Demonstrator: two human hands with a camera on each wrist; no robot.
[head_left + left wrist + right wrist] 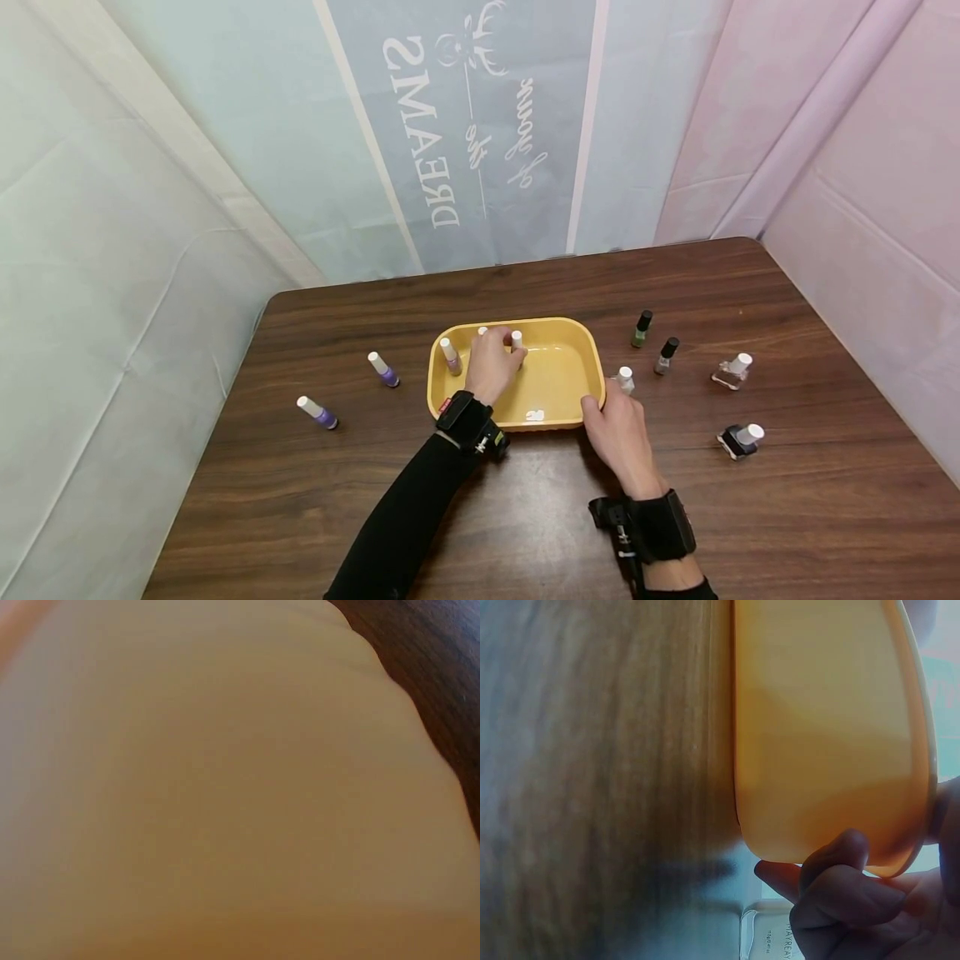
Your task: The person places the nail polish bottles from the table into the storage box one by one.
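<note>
A yellow tray (558,387) lies on the table with white-capped nail polish bottles in its left part. My left hand (491,367) reaches into it, thumb and fingers pinching a nail polish bottle by its white cap (517,337); the bottle's lower part is hidden. Left of that hand stands another nail polish bottle (451,357), and a further white cap (482,331) shows behind the fingers. My right hand (621,433) grips the tray's near right corner, its fingers (847,889) against the outer wall in the right wrist view. A blurred pale surface fills most of the left wrist view.
Two purple bottles (318,413) (385,371) lie left of the tray. Beyond the right hand is a white-capped bottle (625,379). Farther right are a green bottle (641,329), a black-capped bottle (665,356), a clear bottle (732,372) and a dark bottle (738,442). Fabric hangs behind the table.
</note>
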